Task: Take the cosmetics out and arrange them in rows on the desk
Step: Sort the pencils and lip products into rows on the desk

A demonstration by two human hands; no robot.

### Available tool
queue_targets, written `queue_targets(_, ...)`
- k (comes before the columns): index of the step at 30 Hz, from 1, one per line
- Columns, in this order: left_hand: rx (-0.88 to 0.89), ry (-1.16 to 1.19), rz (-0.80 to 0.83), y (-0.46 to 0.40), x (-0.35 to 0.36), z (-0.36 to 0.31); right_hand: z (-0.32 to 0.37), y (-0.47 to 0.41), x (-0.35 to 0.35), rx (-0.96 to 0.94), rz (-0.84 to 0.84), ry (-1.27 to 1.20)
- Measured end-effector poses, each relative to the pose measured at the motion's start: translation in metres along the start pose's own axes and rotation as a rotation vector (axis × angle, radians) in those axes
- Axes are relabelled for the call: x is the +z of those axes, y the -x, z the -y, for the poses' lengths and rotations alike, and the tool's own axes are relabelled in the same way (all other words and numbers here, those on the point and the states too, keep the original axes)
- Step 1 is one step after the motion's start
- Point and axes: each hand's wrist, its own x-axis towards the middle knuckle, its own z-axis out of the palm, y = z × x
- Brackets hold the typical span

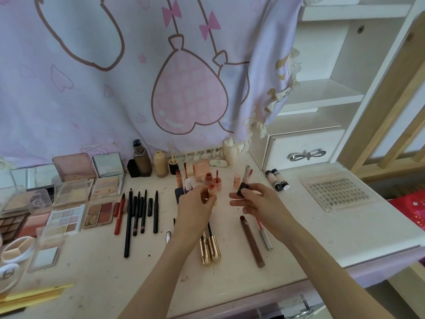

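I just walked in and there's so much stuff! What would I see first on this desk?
First, the two hands in the middle: the left hand holds a small peach tube and the right hand pinches a small dark cap. Behind them hangs a big purple cloth with a pink balloon drawing. To the left lie a row of pencils and open colour palettes on the desk.

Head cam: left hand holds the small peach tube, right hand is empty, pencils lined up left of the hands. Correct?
Not quite. The head view shows the right hand is not empty: its fingers pinch a small dark cap-like piece. The rest stands: the left hand holds the small peach tube, and the pencils are lined up left of the hands.
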Motion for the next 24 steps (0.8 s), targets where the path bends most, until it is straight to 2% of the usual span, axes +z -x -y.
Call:
queue_targets(4, -0.025, -0.065, 0.005, -0.005, 0.007, 0.004, -0.009, -0.018, 0.007, -0.234, -0.155, 0.599)
queue_targets(9, -0.056, -0.114, -0.015, -0.007, 0.011, 0.009, -0.016, -0.034, 0.014, -0.347, -0.135, 0.934)
queue_targets(17, -0.067, -0.132, -0.01, -0.015, 0.016, 0.009, -0.024, -0.049, 0.02, -0.316, -0.098, 1.295)
queue_targets(24, -0.059, -0.121, -0.005, -0.017, 0.016, 0.007, -0.028, -0.058, 0.021, -0.327, -0.106, 1.334)
